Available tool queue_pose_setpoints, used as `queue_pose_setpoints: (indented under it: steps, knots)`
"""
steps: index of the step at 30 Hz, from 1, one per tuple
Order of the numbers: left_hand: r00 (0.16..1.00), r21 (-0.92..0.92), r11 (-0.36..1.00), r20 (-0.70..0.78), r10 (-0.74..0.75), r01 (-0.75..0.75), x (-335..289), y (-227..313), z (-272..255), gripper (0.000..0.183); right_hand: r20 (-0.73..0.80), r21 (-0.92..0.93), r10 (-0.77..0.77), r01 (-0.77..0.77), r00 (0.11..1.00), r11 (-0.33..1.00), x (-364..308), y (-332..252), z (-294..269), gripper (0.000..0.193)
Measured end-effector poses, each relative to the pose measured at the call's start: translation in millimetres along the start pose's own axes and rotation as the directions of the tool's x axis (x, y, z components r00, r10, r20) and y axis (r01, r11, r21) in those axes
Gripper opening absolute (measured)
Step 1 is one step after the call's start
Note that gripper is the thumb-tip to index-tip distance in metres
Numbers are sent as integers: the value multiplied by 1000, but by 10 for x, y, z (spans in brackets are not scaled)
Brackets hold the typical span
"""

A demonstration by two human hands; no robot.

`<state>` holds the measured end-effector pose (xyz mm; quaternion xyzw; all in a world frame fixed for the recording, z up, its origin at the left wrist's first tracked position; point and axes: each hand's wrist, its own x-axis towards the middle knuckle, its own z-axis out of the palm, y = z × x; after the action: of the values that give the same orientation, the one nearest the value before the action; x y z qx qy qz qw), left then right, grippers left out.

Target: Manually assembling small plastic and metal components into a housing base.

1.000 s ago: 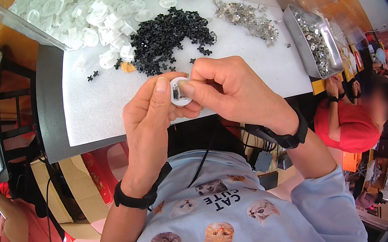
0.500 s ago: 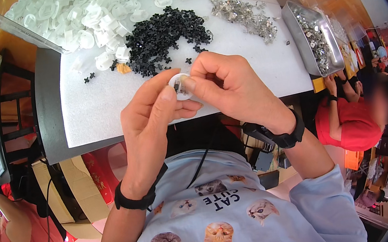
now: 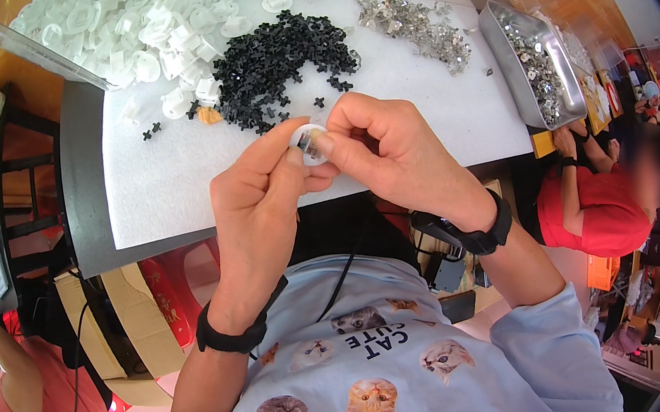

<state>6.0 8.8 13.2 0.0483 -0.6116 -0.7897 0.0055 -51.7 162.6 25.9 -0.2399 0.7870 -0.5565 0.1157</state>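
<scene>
Between my two hands, above the near edge of the white foam sheet, is a small round white plastic part point(image 3: 309, 157) with a dark piece in its middle. My left hand point(image 3: 264, 179) pinches its left rim between thumb and fingers. The thumb of my right hand point(image 3: 389, 144) presses on its right side, with the fingers curled. What lies under that thumb is hidden. Just beyond my hands is a heap of small black cross-shaped parts point(image 3: 270, 64). A small orange-brown piece point(image 3: 209, 115) rests at the heap's left edge.
White translucent plastic parts point(image 3: 157, 29) are piled at the far left. Small silvery metal pieces point(image 3: 424, 31) lie on the foam sheet point(image 3: 170, 194) at the far right, near a metal tray point(image 3: 496, 42) of metal parts. A person in red point(image 3: 588, 205) sits at right, another person point(image 3: 26, 396) at left.
My left thumb and fingers have moved slightly right and closed in around the round part, which has shifted a little right. My right hand stays pressed on it.
</scene>
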Motion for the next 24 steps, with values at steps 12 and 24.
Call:
queue_pose_setpoints:
  steps: [12, 24]
  knots:
    - [1000, -26, 1000, 1, 14, -14, -16, -21, 17, 26, -9, 18, -2, 2, 1000, 1000, -17, 32, 15, 23]
    - [999, 52, 999, -36, 8, -6, 4, 21, 56, 23, -40, 7, -25, 26, 999, 1000, -35, 71, 10, 23]
